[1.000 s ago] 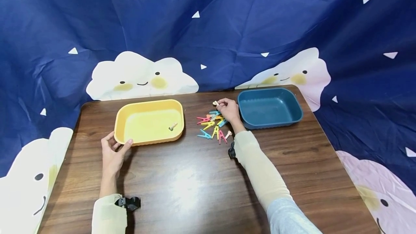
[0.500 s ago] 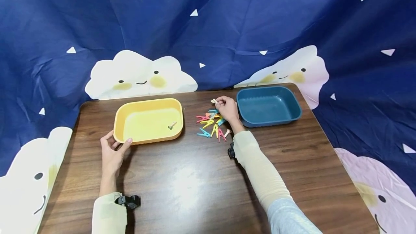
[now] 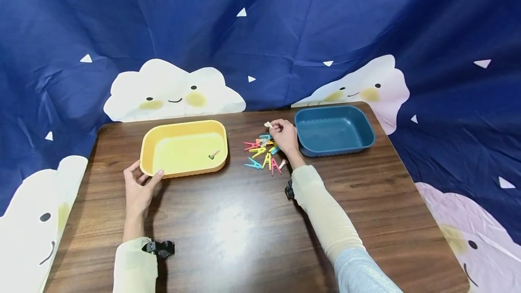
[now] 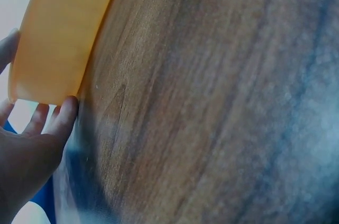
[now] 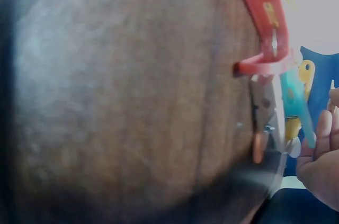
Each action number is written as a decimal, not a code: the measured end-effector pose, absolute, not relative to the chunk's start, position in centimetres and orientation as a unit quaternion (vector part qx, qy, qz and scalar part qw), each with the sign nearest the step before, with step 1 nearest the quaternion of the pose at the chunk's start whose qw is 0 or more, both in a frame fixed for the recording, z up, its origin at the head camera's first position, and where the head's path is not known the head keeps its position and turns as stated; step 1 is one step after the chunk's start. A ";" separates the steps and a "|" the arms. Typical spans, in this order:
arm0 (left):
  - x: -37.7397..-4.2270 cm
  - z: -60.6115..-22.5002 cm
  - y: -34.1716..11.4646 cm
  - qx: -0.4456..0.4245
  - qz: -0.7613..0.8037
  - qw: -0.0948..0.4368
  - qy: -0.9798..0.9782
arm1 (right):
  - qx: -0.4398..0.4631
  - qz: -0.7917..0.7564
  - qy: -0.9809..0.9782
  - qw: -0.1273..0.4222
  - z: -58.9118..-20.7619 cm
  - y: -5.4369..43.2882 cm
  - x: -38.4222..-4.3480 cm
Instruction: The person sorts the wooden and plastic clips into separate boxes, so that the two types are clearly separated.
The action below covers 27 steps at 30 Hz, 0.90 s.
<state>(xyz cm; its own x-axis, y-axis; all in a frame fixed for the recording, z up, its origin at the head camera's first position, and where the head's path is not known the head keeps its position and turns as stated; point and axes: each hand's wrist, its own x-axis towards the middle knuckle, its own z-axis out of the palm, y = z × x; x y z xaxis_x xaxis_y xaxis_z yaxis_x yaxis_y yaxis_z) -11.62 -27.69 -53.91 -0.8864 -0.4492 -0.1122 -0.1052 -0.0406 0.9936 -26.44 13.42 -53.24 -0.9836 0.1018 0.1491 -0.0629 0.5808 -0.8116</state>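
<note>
My left hand [image 3: 138, 192] grips the near left corner of a yellow plastic basin [image 3: 183, 172], thumb at the rim; the left wrist view has the fingers [image 4: 64, 118] against its orange-looking wall. Inside that basin lies one small pale clothespin [image 3: 214, 153] with a dark end. At the back of the table, my right hand [image 3: 286, 137] pinches a small pale clothespin [image 3: 268, 125] between thumb and fingertips. Just below it is a loose pile of pink, yellow and blue clothespins [image 3: 266, 161]. The right wrist view shows a red clothespin [image 5: 267, 28] up close, with the right hand partly cut off.
A dark blue plastic basin [image 3: 333, 153] stands right beside my right hand, near the table's back right corner. The brown wooden table [image 3: 260, 220] reaches back to a blue cloth backdrop [image 3: 268, 35] with clouds. Both wrists wear black camera mounts.
The head view has shifted slightly, so everything sits a little higher in it. Both hands keep their places, the right one with the pale clothespin in its fingertips.
</note>
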 end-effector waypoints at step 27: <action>-11.5 -53.8 -28.0 0.197 -0.693 0.120 -0.683 | 0.027 0.464 -0.881 0.091 -50.3 11.2 -24.7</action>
<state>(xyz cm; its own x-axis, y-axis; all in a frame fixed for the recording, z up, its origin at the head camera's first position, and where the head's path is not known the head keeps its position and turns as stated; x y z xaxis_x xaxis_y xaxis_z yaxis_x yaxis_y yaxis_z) -11.52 -27.98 -53.82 -0.8931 -0.4364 -0.1095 -0.1027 -0.0393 0.9939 -24.71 11.19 -50.34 -0.9821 0.0362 0.1847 -0.1319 0.5677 -0.8126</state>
